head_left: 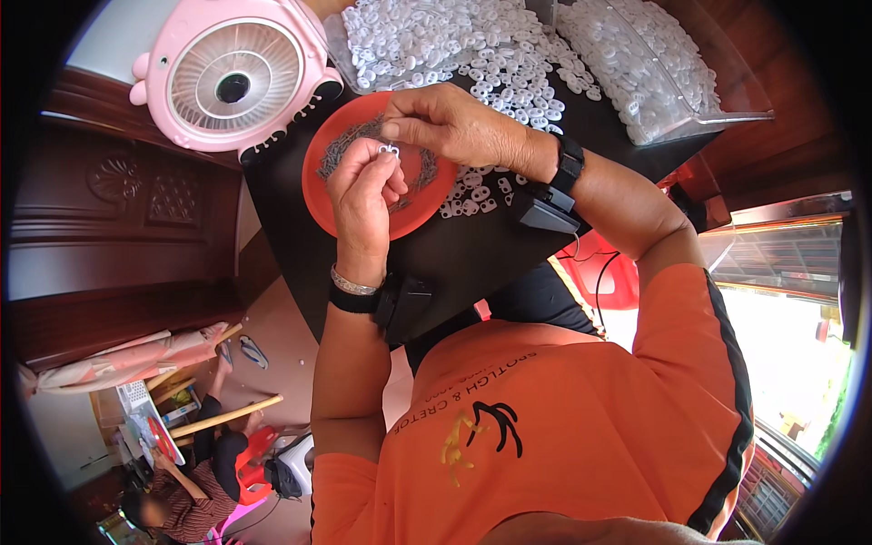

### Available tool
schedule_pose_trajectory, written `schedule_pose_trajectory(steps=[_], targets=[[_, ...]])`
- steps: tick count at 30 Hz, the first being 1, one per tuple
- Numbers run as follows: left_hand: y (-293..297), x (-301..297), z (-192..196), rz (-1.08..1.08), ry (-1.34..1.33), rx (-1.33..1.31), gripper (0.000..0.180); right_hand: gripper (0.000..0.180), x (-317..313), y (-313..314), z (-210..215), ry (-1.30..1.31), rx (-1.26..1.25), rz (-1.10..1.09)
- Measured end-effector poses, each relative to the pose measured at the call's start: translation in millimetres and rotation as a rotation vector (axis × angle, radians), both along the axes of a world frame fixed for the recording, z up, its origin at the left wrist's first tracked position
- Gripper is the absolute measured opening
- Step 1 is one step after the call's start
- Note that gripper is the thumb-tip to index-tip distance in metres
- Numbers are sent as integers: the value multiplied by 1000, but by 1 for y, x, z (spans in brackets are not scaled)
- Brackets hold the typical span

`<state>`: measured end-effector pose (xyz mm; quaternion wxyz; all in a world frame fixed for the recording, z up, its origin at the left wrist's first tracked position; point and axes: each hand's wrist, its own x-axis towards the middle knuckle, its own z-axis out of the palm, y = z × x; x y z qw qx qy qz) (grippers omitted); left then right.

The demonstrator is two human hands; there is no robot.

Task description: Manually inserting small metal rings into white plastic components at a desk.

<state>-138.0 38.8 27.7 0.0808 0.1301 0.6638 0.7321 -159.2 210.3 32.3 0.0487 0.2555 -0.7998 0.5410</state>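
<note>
My left hand [361, 195] pinches a small white plastic piece with holes [389, 150] between thumb and fingertips, above a red-orange bowl [320, 207]. Close beside it, my right hand [454, 125] is closed in a pinch, its thumb and forefinger just over the piece. Whatever those right fingertips hold is too small to make out. Inside the bowl lies a heap of thin grey metal pins [425, 173], partly covered by both hands. Loose white two-hole pieces [472, 195] are scattered on the dark table [289, 250] to the bowl's right.
Two clear bins [718, 123] heaped with white pieces stand at the table's far side, some spilling out. A pink fan [234, 82] is at the far left. Black devices [549, 211] are strapped at both wrists. Another person [204, 490] sits at the lower left.
</note>
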Motion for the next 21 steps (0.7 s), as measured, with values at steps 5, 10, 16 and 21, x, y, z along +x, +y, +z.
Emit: schedule_pose_trajectory(steps=[5,10,16,21], targets=[[1,0,-1,-4,31,-24,14,27,1,1,3,-5,34,27],[1,-1,-4,-6,39,-32,13,24,3,1,4,39,46,7],[1,-1,-6,-1,38,-73,12,20,2,-1,-1,187,129,-27],[3,-1,-6,-1,35,-63,11,22,2,2,0,276,154,-47]])
